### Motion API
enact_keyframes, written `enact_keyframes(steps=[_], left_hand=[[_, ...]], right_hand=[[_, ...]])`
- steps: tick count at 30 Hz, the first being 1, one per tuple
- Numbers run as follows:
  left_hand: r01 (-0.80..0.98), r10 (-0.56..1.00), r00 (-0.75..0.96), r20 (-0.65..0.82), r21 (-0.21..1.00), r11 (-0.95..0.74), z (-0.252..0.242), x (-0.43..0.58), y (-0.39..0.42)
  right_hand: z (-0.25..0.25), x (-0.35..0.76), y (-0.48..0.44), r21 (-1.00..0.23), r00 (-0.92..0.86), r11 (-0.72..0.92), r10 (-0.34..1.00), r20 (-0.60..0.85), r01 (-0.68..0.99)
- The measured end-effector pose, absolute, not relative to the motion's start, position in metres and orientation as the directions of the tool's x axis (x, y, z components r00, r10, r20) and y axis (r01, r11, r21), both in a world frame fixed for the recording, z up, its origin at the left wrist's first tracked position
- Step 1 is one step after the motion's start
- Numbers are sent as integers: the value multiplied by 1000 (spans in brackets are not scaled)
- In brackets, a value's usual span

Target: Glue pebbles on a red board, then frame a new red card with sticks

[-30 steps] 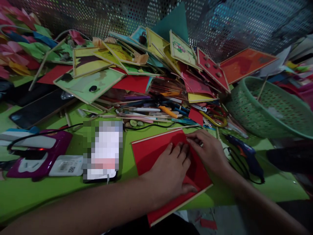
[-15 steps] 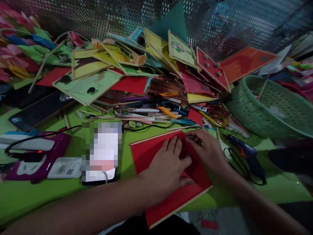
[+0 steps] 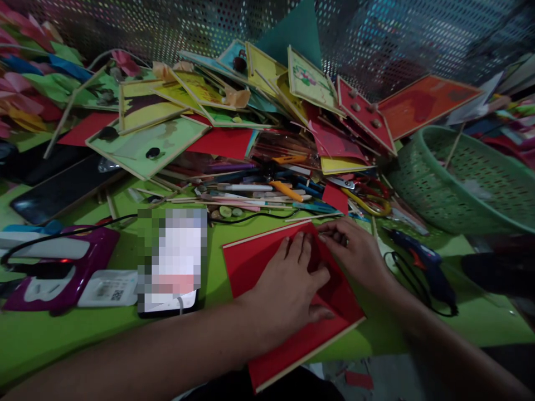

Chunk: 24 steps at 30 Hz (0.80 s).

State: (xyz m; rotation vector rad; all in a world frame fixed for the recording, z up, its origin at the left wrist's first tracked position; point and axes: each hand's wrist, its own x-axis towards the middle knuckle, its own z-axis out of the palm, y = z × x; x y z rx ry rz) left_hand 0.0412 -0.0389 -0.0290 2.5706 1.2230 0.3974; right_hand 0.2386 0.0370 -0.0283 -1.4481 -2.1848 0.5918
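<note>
A red card [image 3: 246,273] lies at an angle on the green tabletop, with a pale wooden strip along its far edge and another along its near edge. My left hand [image 3: 288,278] rests on the card with its fingers spread, pressing it flat. At the card's far right corner, my right hand [image 3: 349,242] is closed in a pinch against the side edge. Whatever sits between those fingertips is too small and shadowed to make out. To the right of that hand lies a dark blue glue gun [image 3: 424,262] with its cord looped beside it.
Behind the card are scattered pens, sticks and scissors [image 3: 368,200], then a heap of stick-framed coloured cards [image 3: 146,142]. A green basket [image 3: 443,184] stands at right. At left are a lit phone [image 3: 178,256], partly blurred out, and a purple device [image 3: 90,256].
My hands and the red card stay almost where they were; the right hand's fingers shift slightly at the corner. The whole view has moved a little.
</note>
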Motion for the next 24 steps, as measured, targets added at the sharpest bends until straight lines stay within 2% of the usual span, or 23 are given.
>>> enact_keyframes(steps=[13,19,24], left_hand=[[714,783,615,95,354,-604,-26,41,-38],[713,778,619,111,335,-616,-29,40,-38],[717,782,610,124,333,-612,-31,40,-39]], right_hand=[[-29,236,38,-557,-417,416,899,134,718],[-36,240,34,-559,-331,379,924,190,737],[-35,240,32,-514,-344,403,915,211,757]])
